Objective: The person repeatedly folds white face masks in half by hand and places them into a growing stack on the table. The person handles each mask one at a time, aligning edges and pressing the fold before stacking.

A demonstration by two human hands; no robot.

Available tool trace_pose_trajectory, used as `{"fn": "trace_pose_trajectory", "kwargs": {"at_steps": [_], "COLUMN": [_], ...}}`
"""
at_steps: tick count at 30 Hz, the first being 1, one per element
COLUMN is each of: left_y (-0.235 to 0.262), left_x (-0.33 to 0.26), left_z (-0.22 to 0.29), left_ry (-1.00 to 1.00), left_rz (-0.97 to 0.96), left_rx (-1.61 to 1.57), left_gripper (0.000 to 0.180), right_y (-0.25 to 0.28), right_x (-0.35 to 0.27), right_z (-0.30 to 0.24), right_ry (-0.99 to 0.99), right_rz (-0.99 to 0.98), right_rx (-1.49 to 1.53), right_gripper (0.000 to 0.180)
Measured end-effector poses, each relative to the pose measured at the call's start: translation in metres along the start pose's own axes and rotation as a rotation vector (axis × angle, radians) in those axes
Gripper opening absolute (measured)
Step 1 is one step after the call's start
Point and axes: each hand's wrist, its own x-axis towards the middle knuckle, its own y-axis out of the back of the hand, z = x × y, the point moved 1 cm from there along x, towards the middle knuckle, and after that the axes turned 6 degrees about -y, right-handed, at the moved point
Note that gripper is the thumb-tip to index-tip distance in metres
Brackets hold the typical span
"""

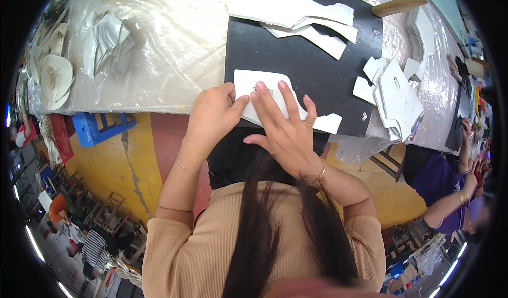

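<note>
A flat white cut piece (244, 80), perhaps sheet material, lies at the near edge of a black mat (296, 60), with a small printed mark half covered by my fingers. My right hand (286, 126) is open, its spread fingers lying flat over the piece. At the piece's left edge my left hand (217, 110) is closed, thumb and forefinger drawn together. What sits between those fingertips, if anything, is hidden. Farther back on the mat rests a stack of similar white pieces (286, 7). More white pieces (397, 99) overlap in a pile at the mat's right.
Clear plastic sheeting (174, 44) covers the table. White stacks (108, 44) and curved pale pieces (55, 78) stand at left. A wooden tool (399, 7) lies at back right. A blue stool (100, 128) is below the left edge. A person in purple (436, 189) works at right.
</note>
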Motion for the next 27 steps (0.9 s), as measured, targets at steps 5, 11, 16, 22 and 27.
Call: {"fn": "trace_pose_trajectory", "kwargs": {"at_steps": [5, 11, 16, 22, 27], "left_y": [0.001, 0.000, 0.000, 0.000, 0.004], "left_x": [0.001, 0.003, 0.003, 0.001, -0.003], "left_z": [0.000, -0.003, -0.003, -0.003, -0.006], "left_ry": [0.009, -0.021, -0.031, 0.002, -0.053], "left_rz": [0.019, -0.009, -0.022, 0.005, 0.090], "left_rx": [0.019, 0.025, 0.044, -0.047, 0.144], "left_gripper": [0.033, 0.029, 0.028, 0.033, 0.040], "right_y": [-0.005, 0.012, 0.008, -0.005, -0.013], "right_x": [0.003, -0.022, -0.012, 0.028, 0.040], "right_z": [0.006, 0.032, 0.017, 0.004, 0.007], "right_ry": [0.006, -0.077, -0.144, 0.015, 0.134], "right_rz": [-0.045, -0.117, -0.123, -0.080, -0.042], "right_rx": [-0.005, -0.013, 0.068, 0.181, 0.236], "right_gripper": [0.090, 0.093, 0.099, 0.102, 0.102]}}
